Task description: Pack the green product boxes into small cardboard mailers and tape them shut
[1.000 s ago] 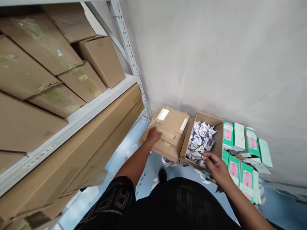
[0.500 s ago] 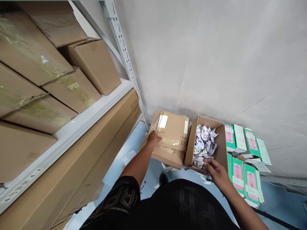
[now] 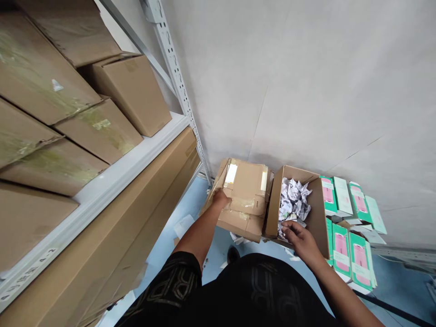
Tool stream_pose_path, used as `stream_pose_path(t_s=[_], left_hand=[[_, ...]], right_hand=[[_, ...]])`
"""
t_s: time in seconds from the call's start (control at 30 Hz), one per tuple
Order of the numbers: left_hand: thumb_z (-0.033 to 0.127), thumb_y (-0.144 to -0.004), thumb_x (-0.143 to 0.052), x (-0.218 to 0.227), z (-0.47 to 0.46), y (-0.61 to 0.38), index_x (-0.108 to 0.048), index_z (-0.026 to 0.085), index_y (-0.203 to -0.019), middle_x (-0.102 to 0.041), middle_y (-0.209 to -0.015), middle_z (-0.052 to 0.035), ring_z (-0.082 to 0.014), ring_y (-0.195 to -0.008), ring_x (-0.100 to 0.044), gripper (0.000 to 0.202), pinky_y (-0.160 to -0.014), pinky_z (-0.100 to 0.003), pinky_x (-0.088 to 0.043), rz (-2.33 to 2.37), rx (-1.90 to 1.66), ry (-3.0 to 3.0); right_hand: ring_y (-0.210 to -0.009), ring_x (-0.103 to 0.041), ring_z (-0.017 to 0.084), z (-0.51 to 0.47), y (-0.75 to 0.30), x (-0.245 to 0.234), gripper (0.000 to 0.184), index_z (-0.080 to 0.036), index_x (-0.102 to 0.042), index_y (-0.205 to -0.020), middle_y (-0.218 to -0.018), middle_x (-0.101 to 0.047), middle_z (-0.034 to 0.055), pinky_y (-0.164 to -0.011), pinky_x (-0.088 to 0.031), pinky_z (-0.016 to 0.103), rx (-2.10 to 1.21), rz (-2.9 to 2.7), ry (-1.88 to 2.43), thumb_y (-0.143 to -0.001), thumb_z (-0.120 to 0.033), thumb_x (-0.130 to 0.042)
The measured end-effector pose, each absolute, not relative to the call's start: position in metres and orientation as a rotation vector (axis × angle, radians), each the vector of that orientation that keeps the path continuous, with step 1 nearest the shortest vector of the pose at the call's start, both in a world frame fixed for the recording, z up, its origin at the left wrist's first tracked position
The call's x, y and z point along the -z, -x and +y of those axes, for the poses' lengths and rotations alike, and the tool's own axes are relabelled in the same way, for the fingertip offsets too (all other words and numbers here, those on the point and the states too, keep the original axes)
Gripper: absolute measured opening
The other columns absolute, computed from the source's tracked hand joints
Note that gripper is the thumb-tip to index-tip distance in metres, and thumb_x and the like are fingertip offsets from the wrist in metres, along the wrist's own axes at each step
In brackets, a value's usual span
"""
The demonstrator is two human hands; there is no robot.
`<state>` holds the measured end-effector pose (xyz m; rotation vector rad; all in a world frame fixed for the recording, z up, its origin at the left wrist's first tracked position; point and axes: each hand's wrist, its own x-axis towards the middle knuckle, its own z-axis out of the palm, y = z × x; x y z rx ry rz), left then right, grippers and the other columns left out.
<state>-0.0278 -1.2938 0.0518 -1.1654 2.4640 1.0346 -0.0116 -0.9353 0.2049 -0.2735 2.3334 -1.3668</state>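
Note:
My left hand is closed on flattened cardboard, a taped brown stack with white labels; its fingertips are partly hidden. To the right stands an open cardboard box holding crumpled paper, white with grey print. Over the near edge of this box reaches my right hand. Its thumb and fingers are drawn together in a pinch at the near end of the paper, seemingly on a piece of it.
Several green and white cartons with pink pictures stand right of the box. On the left, a metal shelf carries large brown boxes. A pale wall rises behind. Paper scraps lie on the blue floor.
My right hand has shifted slightly left and up along the near end of the box. My left hand stays on the flattened cardboard. The view has shifted a little.

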Motion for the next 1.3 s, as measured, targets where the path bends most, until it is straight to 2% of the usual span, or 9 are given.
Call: stream_pose_path(t_s=[0.13,0.27,0.43,0.53,0.73,0.9,0.97,1.1,1.3], left_hand=[[0.022,-0.062,-0.087,-0.061,-1.313,0.026,-0.065,0.015,-0.117,-0.073,-0.119,-0.0166,-0.0346,-0.115,-0.068,0.059,-0.094,-0.037,-0.053,2.46,-1.235,1.103],[0.027,-0.071,-0.081,-0.074,-1.319,0.015,-0.067,0.017,-0.116,-0.078,-0.103,-0.0079,-0.0256,-0.099,-0.073,0.048,-0.084,-0.031,-0.057,2.4,-1.532,0.976],[0.037,-0.071,-0.082,-0.103,-1.323,-0.009,-0.059,0.016,-0.128,-0.077,-0.111,-0.0094,-0.0243,-0.094,-0.074,0.064,-0.083,-0.036,-0.06,1.949,-2.39,0.758],[0.036,-0.07,-0.085,-0.136,-1.323,-0.026,-0.056,0.018,-0.133,-0.076,-0.114,-0.0101,-0.0251,-0.095,-0.074,0.072,-0.086,-0.038,-0.06,1.75,-2.648,0.657],[0.037,-0.073,-0.085,-0.207,-1.301,-0.053,-0.051,0.023,-0.142,-0.075,-0.116,-0.0086,-0.0257,-0.106,-0.072,0.077,-0.095,-0.04,-0.059,1.674,-2.75,0.528],[0.039,-0.068,-0.086,-0.228,-1.263,-0.055,-0.056,0.02,-0.134,-0.074,-0.119,-0.0094,-0.0273,-0.108,-0.071,0.075,-0.097,-0.041,-0.057,1.682,-2.73,0.461],[0.039,-0.069,-0.086,-0.226,-1.246,-0.052,-0.056,0.02,-0.134,-0.073,-0.123,-0.0104,-0.0278,-0.11,-0.07,0.074,-0.098,-0.041,-0.056,1.637,-2.715,0.391],[0.039,-0.073,-0.085,-0.214,-1.208,-0.045,-0.057,0.018,-0.134,-0.071,-0.128,-0.0122,-0.0289,-0.113,-0.07,0.07,-0.1,-0.042,-0.055,1.586,-2.608,0.285],[0.048,-0.086,-0.075,-0.209,-1.123,-0.024,-0.058,0.019,-0.137,-0.069,-0.134,-0.0121,-0.0296,-0.122,-0.065,0.062,-0.105,-0.042,-0.051,1.748,-2.427,0.146]], right_hand=[[-0.079,-0.063,0.023,-0.929,0.014,-0.204,0.043,-0.02,-0.072,-0.098,-0.087,-0.072,0.0053,-0.073,-0.05,0.033,1.358,2.339,0.241,-0.085,-0.061,-0.065],[-0.077,-0.063,0.022,-0.929,0.016,-0.201,0.041,-0.021,-0.072,-0.097,-0.084,-0.071,0.0044,-0.07,-0.048,0.032,1.362,2.333,0.218,-0.085,-0.06,-0.065],[-0.076,-0.063,0.022,-0.929,0.016,-0.195,0.042,-0.021,-0.072,-0.1,-0.084,-0.072,0.0043,-0.069,-0.049,0.033,1.37,2.284,0.227,-0.086,-0.06,-0.064],[-0.076,-0.064,0.022,-0.93,0.018,-0.191,0.043,-0.021,-0.071,-0.101,-0.086,-0.072,0.0043,-0.07,-0.05,0.033,1.415,2.235,0.229,-0.084,-0.06,-0.066],[-0.092,-0.069,0.027,-0.949,0.027,-0.206,0.058,-0.023,-0.068,-0.119,-0.108,-0.074,0.0088,-0.079,-0.055,0.038,1.608,2.158,0.137,-0.081,-0.068,-0.068],[-0.11,-0.069,0.033,-0.955,0.028,-0.242,0.078,-0.025,-0.068,-0.124,-0.114,-0.076,0.0115,-0.085,-0.056,0.044,1.874,1.997,0.098,-0.087,-0.085,-0.034],[-0.11,-0.07,0.034,-0.948,0.028,-0.252,0.07,-0.025,-0.069,-0.121,-0.114,-0.076,0.0109,-0.086,-0.056,0.044,1.991,1.962,0.023,-0.087,-0.081,-0.043],[-0.106,-0.072,0.031,-0.915,0.027,-0.258,0.046,-0.026,-0.07,-0.116,-0.117,-0.077,0.0075,-0.089,-0.056,0.04,2.111,1.973,-0.126,-0.079,-0.051,-0.078],[-0.099,-0.074,0.031,-0.826,0.013,-0.248,0.049,-0.023,-0.07,-0.116,-0.115,-0.078,0.0089,-0.081,-0.059,0.04,2.127,2.139,-0.296,-0.081,-0.057,-0.074]])
